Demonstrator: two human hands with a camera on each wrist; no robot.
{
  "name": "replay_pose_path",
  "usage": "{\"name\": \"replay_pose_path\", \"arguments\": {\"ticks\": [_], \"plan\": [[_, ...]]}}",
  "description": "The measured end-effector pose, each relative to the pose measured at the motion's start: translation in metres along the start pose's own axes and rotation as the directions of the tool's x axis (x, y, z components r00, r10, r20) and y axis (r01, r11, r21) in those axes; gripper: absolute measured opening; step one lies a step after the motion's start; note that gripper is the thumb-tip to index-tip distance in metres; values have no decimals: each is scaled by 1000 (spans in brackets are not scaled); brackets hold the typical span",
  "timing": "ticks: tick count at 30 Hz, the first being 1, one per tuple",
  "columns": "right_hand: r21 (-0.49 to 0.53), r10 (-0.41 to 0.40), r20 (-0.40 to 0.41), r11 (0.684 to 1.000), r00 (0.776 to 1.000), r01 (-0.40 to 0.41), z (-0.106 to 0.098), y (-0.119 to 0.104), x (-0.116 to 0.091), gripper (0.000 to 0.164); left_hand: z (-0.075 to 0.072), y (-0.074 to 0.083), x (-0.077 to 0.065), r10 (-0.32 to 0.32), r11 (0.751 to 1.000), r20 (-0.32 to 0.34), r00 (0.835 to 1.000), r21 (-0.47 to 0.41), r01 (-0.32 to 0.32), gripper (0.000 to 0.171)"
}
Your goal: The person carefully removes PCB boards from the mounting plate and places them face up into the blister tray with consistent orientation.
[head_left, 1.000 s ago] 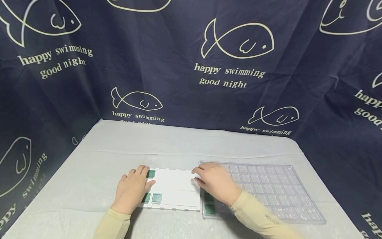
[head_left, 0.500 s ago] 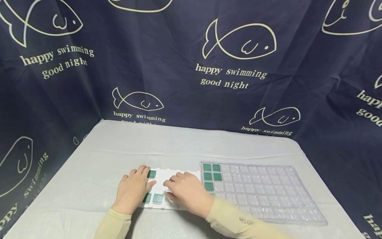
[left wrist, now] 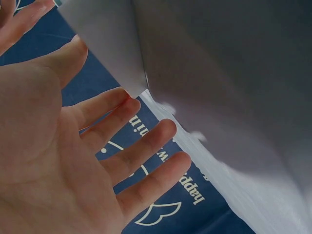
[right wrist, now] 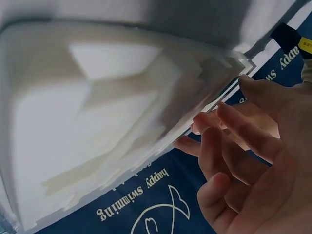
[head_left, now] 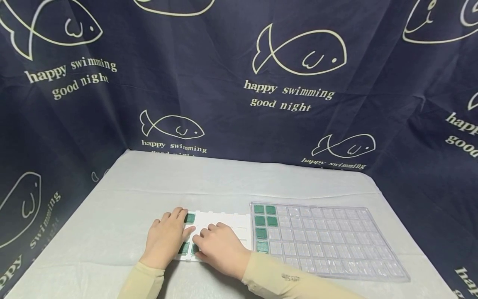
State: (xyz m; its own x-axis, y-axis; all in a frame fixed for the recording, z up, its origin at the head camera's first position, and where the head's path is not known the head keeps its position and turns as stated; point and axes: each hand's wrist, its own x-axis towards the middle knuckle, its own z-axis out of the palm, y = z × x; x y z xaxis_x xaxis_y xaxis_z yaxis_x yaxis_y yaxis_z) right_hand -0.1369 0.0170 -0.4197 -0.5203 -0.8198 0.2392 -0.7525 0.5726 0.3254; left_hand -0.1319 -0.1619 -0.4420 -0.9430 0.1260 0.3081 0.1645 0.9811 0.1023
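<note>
A white slotted board (head_left: pixel 224 219) lies on the table with small green square circuit boards in its left part. My left hand (head_left: pixel 166 238) rests on its left end, the fingers loosely extended; in the left wrist view the fingertips (left wrist: pixel 127 95) are right at a corner. One green board (head_left: pixel 191 218) shows at the top beside those fingers, another green board (head_left: pixel 184 248) below the thumb. My right hand (head_left: pixel 223 250) is over the white board, index finger and thumb at either side of a partly covered green board (head_left: pixel 194 248). I cannot tell whether they pinch it.
To the right lies a clear compartment tray (head_left: pixel 325 236), close to the white board. Several green boards (head_left: pixel 261 233) sit in its left columns. My right sleeve (head_left: pixel 284 276) covers its near left corner. A dark fish-print curtain (head_left: pixel 231 133) stands around the table (head_left: pixel 149 170).
My right hand has moved left from the tray's left columns, across the white board, to the lower green board. More green boards in the tray are uncovered. The left hand has stayed put.
</note>
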Motion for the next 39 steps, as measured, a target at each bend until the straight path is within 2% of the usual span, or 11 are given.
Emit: {"name": "replay_pose_path", "arguments": {"ticks": [10, 39], "plan": [[-2, -22, 6, 1000, 1000, 22, 3, -5, 1, 22, 2, 0, 0, -6, 1000, 10, 1000, -11, 6, 54], [14, -11, 7, 1000, 1000, 11, -3, -5, 5, 18, 2, -1, 1, -13, 1000, 28, 1000, -10, 14, 53]]}}
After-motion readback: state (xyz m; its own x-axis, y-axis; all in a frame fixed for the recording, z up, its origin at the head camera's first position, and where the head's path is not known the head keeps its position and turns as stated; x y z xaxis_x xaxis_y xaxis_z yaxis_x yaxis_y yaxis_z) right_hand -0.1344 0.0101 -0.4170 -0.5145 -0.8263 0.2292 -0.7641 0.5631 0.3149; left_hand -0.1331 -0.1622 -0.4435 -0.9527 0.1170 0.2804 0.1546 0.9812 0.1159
